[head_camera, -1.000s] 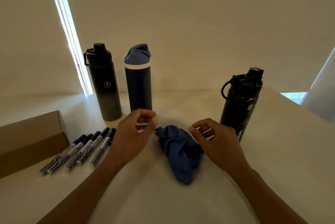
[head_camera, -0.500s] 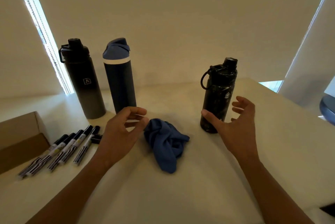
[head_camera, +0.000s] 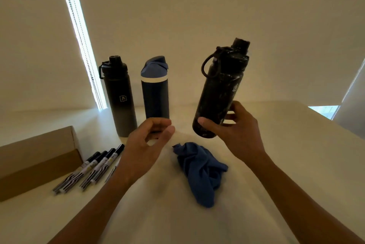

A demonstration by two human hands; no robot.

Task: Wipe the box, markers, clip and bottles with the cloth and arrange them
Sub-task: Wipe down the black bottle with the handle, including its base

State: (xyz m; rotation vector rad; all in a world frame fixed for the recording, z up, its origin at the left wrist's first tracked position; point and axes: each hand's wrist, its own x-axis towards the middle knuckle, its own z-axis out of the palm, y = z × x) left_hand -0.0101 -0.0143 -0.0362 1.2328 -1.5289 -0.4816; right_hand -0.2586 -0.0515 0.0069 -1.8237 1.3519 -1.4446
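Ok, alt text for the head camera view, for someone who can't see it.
The right hand holds a speckled black bottle tilted above a pale table; the left hand hovers empty beside a crumpled blue cloth. At left stand a black-and-grey bottle and a navy bottle, plus markers and a cardboard box.

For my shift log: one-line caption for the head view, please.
Right hand holds the speckled black bottle tilted in the air, left hand hovers empty, blue cloth lies crumpled on the table.
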